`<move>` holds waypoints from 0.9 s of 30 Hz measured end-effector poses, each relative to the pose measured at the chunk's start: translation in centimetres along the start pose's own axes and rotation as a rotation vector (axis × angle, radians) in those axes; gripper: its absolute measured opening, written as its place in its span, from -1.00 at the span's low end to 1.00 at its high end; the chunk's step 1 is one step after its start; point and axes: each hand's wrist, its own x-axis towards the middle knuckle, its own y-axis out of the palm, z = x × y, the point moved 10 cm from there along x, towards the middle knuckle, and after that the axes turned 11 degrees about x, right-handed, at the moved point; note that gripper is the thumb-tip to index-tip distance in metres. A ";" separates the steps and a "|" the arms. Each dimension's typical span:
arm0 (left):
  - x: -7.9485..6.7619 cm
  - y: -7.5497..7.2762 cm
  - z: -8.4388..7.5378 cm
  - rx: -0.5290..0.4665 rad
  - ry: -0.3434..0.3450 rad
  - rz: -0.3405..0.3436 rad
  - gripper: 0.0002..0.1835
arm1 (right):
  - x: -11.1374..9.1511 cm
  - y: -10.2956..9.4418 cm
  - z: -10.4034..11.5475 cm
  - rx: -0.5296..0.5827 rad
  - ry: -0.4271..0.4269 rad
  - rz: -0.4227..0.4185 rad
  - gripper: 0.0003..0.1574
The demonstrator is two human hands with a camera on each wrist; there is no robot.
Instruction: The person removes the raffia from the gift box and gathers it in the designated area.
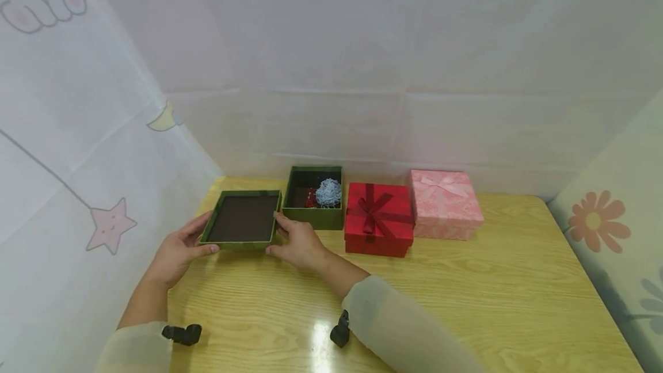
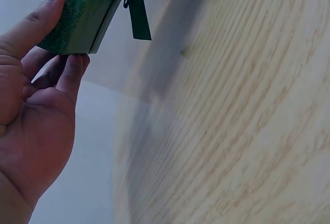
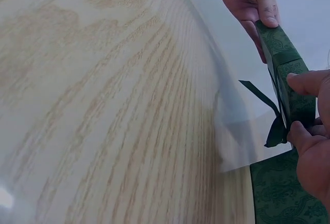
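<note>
A dark green box lid is held up over the left part of the table, its dark hollow side showing in the head view. My left hand grips its left edge, thumb at the front corner. At the right edge, my right hand pinches the rim between thumb and fingers. From the lid's outer face a green ribbon dangles, visible in both wrist views. Just right of the lid stands the uncovered green box. Inside it lie a fluffy pale blue ball and a small shiny red item.
A red gift box with a dark red bow stands right of the green box. Beside it is a pink gift box with a pink bow. Pale cloth hangs behind and along the sides of the wooden table.
</note>
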 end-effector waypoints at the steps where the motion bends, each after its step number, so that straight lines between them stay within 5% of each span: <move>1: 0.0 0.1 0.2 0.019 -0.014 0.008 -0.02 | 0.1 0.1 -0.2 0.002 0.003 0.000 0.14; 17: 1.0 1.0 3.1 0.124 -0.116 0.091 0.03 | 1.1 0.9 -3.1 0.012 0.124 -0.007 0.13; 27: 1.4 1.5 5.0 0.147 -0.176 0.141 0.05 | 1.4 1.5 -4.1 -0.099 0.150 0.003 0.13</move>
